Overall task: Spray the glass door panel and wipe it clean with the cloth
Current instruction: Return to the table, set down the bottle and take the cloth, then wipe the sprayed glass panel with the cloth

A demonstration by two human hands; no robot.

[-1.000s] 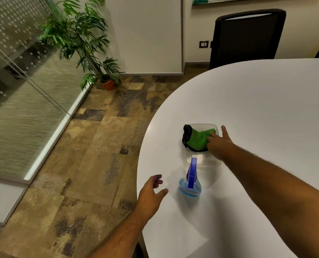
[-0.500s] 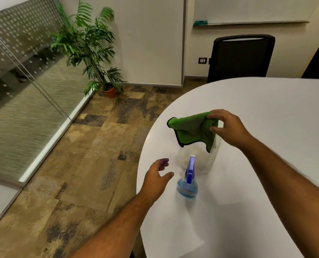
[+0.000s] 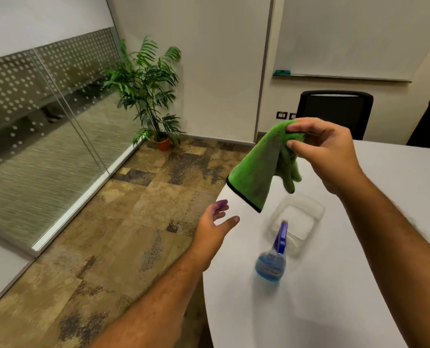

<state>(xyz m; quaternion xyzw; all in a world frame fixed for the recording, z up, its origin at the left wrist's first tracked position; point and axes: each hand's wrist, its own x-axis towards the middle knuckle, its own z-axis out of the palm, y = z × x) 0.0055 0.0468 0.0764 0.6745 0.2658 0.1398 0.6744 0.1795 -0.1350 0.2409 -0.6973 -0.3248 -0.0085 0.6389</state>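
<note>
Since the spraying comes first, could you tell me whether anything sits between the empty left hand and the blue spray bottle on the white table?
Nothing visible does. The open left hand hovers at the table's edge, with only bare white table between it and the blue spray bottle. The green cloth hangs above from the right hand.

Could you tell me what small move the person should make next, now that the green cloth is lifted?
Probably bring the open left hand rightward to grasp the spray bottle. It stands untouched on the white table, while the right hand already holds the green cloth and the glass panel is unsprayed.
</note>
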